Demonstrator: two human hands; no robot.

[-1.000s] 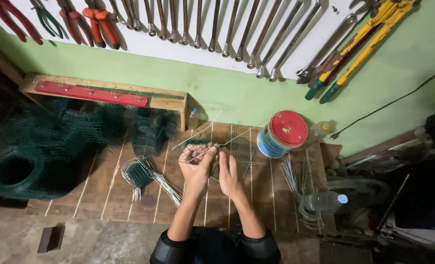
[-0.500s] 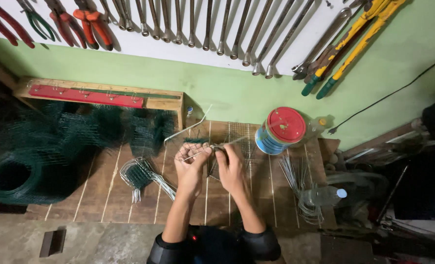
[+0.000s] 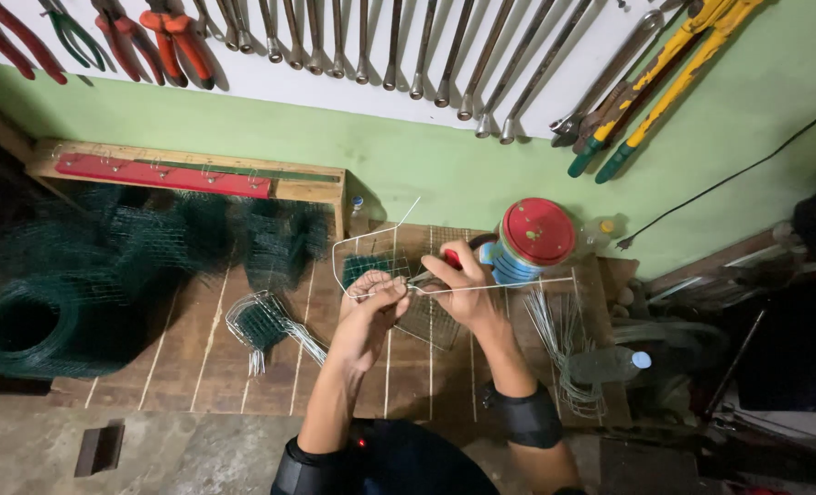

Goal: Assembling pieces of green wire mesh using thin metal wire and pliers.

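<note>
1. The left hand [image 3: 371,298] is curled shut, thumb and fingers pinching a pale steel wire [image 3: 495,285] where its bent loop meets the long straight run.
2. The right hand [image 3: 458,280] is closed around a red-handled plier-like tool [image 3: 443,264]; I cannot tell whether its nose is clamped on the wire, since the fingers hide it.
3. The wire sits just above the wooden slat bench [image 3: 197,339]: one end arcs up and back in a rounded frame, while the straight leg reaches right towards the stack of round tins with a red lid [image 3: 534,238].
4. Under both hands lies a small panel of wire mesh [image 3: 431,321]; a bent wire-and-mesh piece [image 3: 263,323] rests to the left, and cut wire lengths [image 3: 555,335] to the right.
5. Judged from this grip, a clean bend wants the pinch kept tight beside the tool's nose, the straight leg held level, and the turn made slowly so the loop stays flat.
6. Further left are rolls of green mesh [image 3: 32,316]; wrenches and bolt cutters [image 3: 651,78] hang on the wall.
</note>
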